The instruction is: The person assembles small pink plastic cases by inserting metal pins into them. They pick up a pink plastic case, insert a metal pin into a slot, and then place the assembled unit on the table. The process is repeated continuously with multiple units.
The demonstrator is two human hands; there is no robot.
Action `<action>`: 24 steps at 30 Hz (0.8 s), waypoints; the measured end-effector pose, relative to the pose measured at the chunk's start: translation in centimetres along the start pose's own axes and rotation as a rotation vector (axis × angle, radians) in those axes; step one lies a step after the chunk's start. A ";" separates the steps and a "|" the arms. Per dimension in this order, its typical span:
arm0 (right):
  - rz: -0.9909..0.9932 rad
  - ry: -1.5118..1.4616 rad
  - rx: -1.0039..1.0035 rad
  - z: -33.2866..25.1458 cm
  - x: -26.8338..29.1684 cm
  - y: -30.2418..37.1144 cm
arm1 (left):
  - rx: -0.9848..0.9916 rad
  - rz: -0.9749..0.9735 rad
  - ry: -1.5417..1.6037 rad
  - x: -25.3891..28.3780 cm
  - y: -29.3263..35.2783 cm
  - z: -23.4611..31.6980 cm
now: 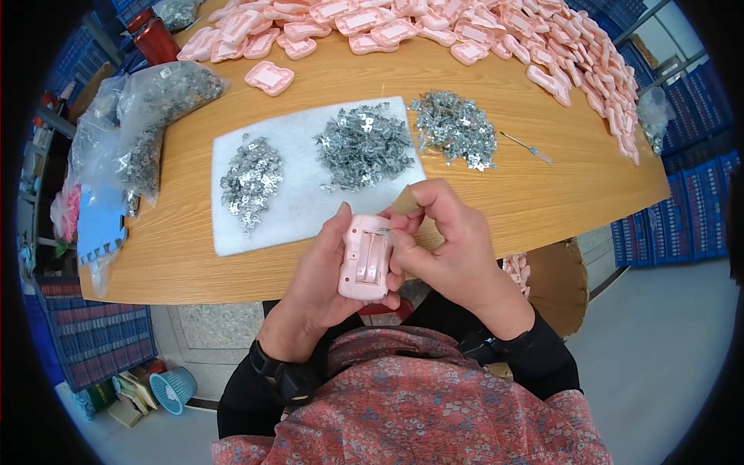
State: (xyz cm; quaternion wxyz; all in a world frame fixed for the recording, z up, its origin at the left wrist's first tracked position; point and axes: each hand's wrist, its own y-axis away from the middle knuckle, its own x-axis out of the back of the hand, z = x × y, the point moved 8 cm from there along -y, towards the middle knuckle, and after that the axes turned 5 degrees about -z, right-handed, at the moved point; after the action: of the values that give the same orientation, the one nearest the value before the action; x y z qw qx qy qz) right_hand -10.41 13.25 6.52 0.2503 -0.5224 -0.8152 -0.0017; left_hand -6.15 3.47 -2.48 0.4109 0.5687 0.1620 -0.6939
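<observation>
A pink plastic casing with a long battery recess is held upright in my left hand, its fingers wrapped behind and around the side. My right hand is closed in a pinch at the casing's upper right corner. A small metal piece shows at those fingertips, mostly covered by them. One right finger wears a tan cover. Just beyond my hands lies a white foam sheet, bearing a larger pile of small metal pieces and a smaller pile.
Another metal pile and a thin screwdriver-like tool lie on the wooden table, right of the sheet. Pink casings heap along the far edge; one casing lies apart. Bags of metal parts and a red jar stand left.
</observation>
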 end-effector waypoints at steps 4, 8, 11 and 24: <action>-0.074 0.187 0.066 -0.6 -0.8 -0.2 | 0.026 0.013 -0.040 0.1 0.0 -0.4; -0.085 0.251 0.102 -0.5 -1.0 -0.1 | 0.037 0.038 -0.063 0.4 -0.1 -0.5; -0.096 0.221 0.070 -0.4 -1.1 -0.1 | 0.041 0.046 -0.067 0.5 -0.1 -0.6; -0.116 0.365 0.090 -1.2 -1.6 -0.2 | 0.052 0.117 -0.145 0.7 0.0 -0.9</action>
State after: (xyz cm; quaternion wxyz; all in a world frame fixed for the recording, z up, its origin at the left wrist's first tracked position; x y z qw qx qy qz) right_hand -9.57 11.44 6.95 0.4166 -0.4537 -0.7843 -0.0745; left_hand -5.59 3.80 -3.37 0.4465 0.5360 0.0801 -0.7120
